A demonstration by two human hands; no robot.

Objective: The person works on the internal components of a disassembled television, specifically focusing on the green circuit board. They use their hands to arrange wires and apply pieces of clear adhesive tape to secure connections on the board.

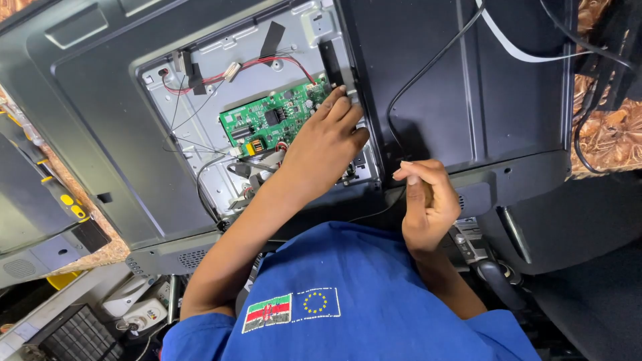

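Note:
A large flat-screen television lies face down, its dark back cover (120, 100) open over a metal chassis (200, 127). A green circuit board (271, 119) with red and black wires sits in the opening. My left hand (328, 137) reaches into it, fingers flat against the right edge of the opening beside the board and just below a black strip (330, 61); it grips nothing. My right hand (428, 197) hovers over the cover's lower rim, fingertips pinched together on a thin black cable (428, 67) that loops across the cover.
A white flat cable (511, 45) and more black leads (588, 127) cross the top right over patterned cloth (612, 137). Another dark screen housing (33, 207) lies at the left. A white power strip (144, 311) and a black stand (498, 274) sit near my body.

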